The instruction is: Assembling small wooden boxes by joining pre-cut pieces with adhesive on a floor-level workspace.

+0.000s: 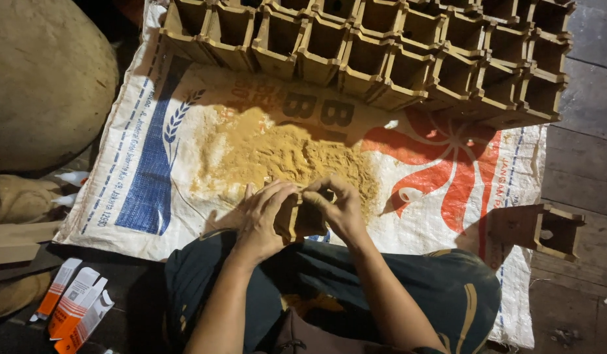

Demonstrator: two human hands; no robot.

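Wooden box (297, 219) was gripped by both left hand (261, 219) and right hand (339, 206) above sawdust (283, 154); many finished boxes (382, 52) stood stacked, one (556, 231) apart.

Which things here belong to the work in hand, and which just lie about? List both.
In the work: left hand and right hand gripping a small wooden box; sawdust pile; woven sack beneath; stacked wooden boxes.

Lying about: lone box at right; orange-and-white cartons; small white bottles; big round sack.
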